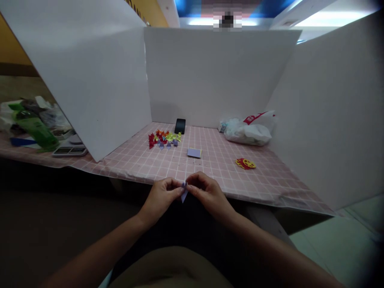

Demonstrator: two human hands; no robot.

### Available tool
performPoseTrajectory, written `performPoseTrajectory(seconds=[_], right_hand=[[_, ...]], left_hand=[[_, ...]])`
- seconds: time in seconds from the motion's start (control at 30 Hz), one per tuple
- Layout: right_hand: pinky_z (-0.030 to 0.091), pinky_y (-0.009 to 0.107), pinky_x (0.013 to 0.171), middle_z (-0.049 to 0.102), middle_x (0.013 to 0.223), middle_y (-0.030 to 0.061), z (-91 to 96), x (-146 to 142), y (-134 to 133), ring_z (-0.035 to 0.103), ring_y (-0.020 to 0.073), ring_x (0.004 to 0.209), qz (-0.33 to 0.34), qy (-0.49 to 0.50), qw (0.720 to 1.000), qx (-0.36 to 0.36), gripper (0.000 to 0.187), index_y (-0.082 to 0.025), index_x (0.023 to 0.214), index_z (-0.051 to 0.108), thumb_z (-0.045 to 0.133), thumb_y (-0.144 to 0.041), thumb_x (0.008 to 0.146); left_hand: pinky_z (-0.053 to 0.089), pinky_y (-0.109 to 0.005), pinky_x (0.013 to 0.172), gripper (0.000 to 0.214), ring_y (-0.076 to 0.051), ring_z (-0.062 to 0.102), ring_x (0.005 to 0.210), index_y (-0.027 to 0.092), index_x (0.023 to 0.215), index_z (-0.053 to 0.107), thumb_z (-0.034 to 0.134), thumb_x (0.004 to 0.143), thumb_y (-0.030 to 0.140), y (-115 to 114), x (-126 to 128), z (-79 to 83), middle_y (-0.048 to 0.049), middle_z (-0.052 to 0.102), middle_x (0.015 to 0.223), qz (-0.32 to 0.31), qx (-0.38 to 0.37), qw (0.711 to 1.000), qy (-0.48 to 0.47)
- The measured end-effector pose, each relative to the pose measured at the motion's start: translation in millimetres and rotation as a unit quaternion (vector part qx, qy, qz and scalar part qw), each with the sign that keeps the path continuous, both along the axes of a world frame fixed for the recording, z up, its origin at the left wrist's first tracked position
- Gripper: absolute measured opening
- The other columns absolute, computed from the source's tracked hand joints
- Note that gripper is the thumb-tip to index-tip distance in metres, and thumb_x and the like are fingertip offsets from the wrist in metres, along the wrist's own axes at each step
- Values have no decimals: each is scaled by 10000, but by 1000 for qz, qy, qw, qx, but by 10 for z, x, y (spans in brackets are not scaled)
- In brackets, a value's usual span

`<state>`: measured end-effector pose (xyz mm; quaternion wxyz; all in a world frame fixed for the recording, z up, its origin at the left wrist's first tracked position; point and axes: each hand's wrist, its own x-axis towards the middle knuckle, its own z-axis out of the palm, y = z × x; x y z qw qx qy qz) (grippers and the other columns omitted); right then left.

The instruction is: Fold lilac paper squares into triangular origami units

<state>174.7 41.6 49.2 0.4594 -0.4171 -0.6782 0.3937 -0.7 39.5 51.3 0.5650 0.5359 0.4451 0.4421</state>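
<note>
At 10 o'clock from the lilac folded paper (183,196): green bottle (35,129), tilted, beside digital scale (70,151). At 11: cluster of multicoloured origami figures (168,137). At 9: left hand (161,197), fingers curled, paper pinched. At 12: smartphone (180,126). Centre, near table edge: same paper, point downward. Past 12: rectangular paper stack (194,153). At 3: right hand (211,195), half-curled, paper pinched. At 2: red and yellow cutouts (246,163); above these, white plastic bag (249,133).

The only view, from a camera on the head, looks from above and behind the left hand (160,202) and right hand (211,197), facing forward and down over the tabletop (217,154) to a back panel (210,76) beyond them; it sits close, wide enough to catch side panels (330,104) flanking both.
</note>
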Motion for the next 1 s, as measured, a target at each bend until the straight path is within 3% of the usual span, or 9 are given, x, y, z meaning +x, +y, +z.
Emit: performPoseTrajectory(seconds=[0.3,0.47,0.63,0.7,0.8,1.0], right_hand=[[445,295,689,626,764,12,31,5,165,572,161,741,-15,14,1000,-13,104,-184,787,634,626,-277,834],[451,296,696,586,760,3,100,35,371,549,154,705,-45,37,998,11,142,-192,816,616,574,-317,867],[438,292,657,556,742,-1,50,188,744,531,150,671,-97,41,994,18,155,-184,797,590,577,-329,848],[438,295,651,566,746,5,10,254,910,535,150,662,-110,30,993,23,156,-177,786,591,574,-323,841],[443,295,638,585,739,4,-43,331,1148,543,149,642,-132,24,991,27,167,-174,790,604,588,-337,821],[451,301,620,592,672,1,-96,431,1550,565,156,612,-151,26,988,23,196,-167,763,598,583,-358,805]], left_hand=[[453,-274,685,154,-150,595,690,160,777,684,727,716,295,163,88,50,-8,661,725,-18,44,999,11],[476,-288,715,152,-152,601,711,156,785,680,718,699,275,389,64,78,-16,665,756,-4,50,999,3],[503,-298,700,175,-156,612,696,144,798,673,674,717,300,826,-49,22,-31,669,764,30,77,995,59],[500,-296,683,181,-170,628,709,147,801,685,649,730,309,1047,-112,-15,-44,691,791,61,128,980,140],[473,-298,727,140,-184,631,762,158,784,709,651,725,270,1395,-213,-84,-41,696,802,100,159,964,187],[444,-296,693,119,-202,624,745,170,782,747,657,722,220,1963,-476,-242,-39,699,790,185,166,929,275]])
